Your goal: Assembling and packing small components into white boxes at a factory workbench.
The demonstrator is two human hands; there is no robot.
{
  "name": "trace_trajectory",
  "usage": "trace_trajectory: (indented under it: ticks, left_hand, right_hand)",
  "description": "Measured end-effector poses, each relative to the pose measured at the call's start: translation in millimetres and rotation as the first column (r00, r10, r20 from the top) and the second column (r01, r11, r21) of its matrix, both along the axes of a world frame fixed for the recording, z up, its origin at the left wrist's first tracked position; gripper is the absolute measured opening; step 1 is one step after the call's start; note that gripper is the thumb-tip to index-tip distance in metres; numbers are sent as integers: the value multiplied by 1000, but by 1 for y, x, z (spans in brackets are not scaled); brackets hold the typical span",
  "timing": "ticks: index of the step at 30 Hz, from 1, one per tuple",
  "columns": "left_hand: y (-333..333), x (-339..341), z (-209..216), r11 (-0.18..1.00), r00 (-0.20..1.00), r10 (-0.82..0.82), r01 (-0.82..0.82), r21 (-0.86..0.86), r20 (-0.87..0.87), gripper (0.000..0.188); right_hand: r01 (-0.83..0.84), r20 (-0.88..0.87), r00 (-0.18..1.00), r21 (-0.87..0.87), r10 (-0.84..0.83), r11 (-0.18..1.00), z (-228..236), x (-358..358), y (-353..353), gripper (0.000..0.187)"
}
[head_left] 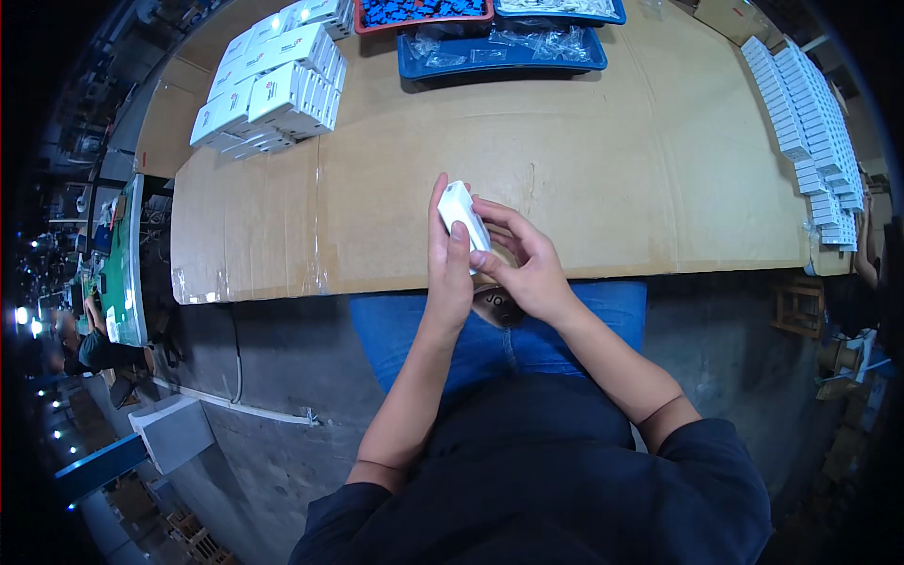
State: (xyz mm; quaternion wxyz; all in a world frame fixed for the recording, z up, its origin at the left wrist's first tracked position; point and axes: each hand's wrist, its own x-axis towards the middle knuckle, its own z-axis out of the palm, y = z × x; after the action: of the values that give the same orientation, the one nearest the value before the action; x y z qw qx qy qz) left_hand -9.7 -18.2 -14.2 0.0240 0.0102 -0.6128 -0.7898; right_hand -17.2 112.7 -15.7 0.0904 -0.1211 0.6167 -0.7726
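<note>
A small white box (460,209) is held between my two hands, just above the near edge of the cardboard-covered table (395,235). My left hand (450,268) wraps it from the left, with the thumb lying across its front face. On the other side, my right hand (529,268) grips the box's right, lower part with thumb and fingers. The box tilts, its upper end pointing away from me. My fingers hide its lower end and right side.
White boxes (282,94) are piled at the far left. A red tray (424,25) of blue parts and a blue tray (504,68) of clear plastic pieces stand at the back. Long stacks of small white boxes (815,132) line the right edge. Another person (104,344) works at the left.
</note>
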Motion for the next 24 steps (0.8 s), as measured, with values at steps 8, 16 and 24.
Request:
trace_trajectory:
  ticks: [8, 16, 24]
  left_hand:
    - [16, 1, 15, 984, 983, 158, -150, 94, -91, 77]
    - [19, 4, 16, 978, 969, 206, -199, 64, -134, 81]
    - [17, 9, 0, 970, 973, 179, -151, 190, -144, 78]
  right_hand:
    - [167, -386, 920, 247, -61, 954, 16, 14, -9, 51]
    - [210, -457, 885, 225, -87, 952, 10, 17, -19, 48]
    - [264, -483, 867, 242, -120, 933, 0, 24, -21, 46]
